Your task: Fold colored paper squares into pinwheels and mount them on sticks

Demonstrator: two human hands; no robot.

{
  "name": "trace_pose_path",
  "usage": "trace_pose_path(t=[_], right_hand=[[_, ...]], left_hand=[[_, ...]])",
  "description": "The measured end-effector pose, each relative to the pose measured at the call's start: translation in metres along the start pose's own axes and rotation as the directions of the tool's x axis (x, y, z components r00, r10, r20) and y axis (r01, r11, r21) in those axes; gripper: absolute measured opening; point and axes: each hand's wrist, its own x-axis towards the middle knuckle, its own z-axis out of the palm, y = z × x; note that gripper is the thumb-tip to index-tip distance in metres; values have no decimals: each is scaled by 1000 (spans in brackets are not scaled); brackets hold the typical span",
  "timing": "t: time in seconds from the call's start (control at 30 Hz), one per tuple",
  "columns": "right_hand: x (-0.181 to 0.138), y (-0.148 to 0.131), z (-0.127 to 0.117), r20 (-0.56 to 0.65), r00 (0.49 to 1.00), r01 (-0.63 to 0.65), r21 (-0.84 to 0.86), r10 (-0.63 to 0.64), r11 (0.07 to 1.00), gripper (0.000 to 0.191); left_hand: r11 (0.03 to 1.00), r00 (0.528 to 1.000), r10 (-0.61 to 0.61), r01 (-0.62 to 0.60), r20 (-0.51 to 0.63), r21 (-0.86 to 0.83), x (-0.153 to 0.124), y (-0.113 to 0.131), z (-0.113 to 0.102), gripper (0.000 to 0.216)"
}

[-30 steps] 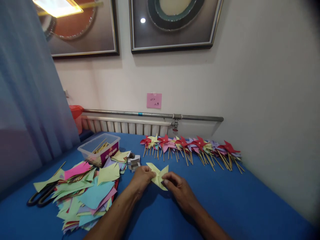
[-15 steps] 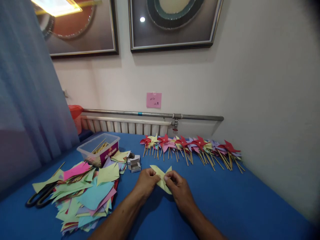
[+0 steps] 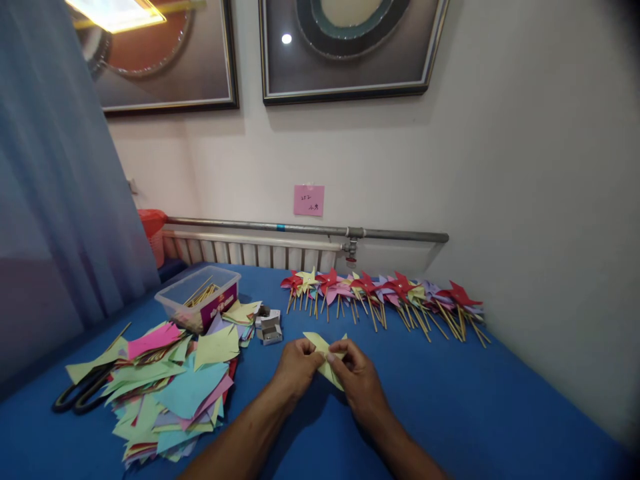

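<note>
Between my two hands is a pale yellow paper pinwheel (image 3: 332, 378), its corners folded in toward the middle. My left hand (image 3: 299, 363) pinches it from the left, thumb near the centre. From the right, my right hand (image 3: 358, 375) grips it, thumb and forefinger closed at the middle. The fingers hide part of the folds. Just beyond my left hand are small open cardboard boxes (image 3: 271, 330) with tiny bits inside that I cannot make out.
A heap of cut coloured paper (image 3: 193, 393) lies at the left, beside black-handled scissors (image 3: 90, 393). Behind it stands a clear plastic tub (image 3: 173, 301) holding thin sticks. Finished pinwheels (image 3: 367, 285) on sticks line the back of the blue tabletop (image 3: 450, 400), below a pipe (image 3: 400, 235).
My left thumb has moved slightly right, closer to the centre of the yellow paper. My right fingers now cover more of its upper right corner.
</note>
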Motion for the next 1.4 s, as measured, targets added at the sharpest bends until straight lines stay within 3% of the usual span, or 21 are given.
trace_pose_path(t=[0.37,0.53,0.77,1.1,1.27,1.4], right_hand=[[6,2,3,31,995,-103,221,98,970,64],[5,1,3,34,993,-118,223,113,968,59],[10,10,0,-56,993,-93,149,102,984,51],[8,7,0,-59,996,-57,88,62,994,47],[6,7,0,-20,999,-42,100,44,994,46],[6,9,1,-3,999,-35,100,36,994,47]], left_hand=[[976,986,-109,130,127,-175,-4,0,-2,24],[968,983,-115,144,146,-207,-7,4,-4,24],[965,980,-127,159,156,-210,-8,3,-2,30],[991,994,-98,102,40,-86,-6,5,0,31],[958,980,-178,194,90,-213,-7,7,0,30],[948,981,-159,184,115,-259,-8,7,0,28]])
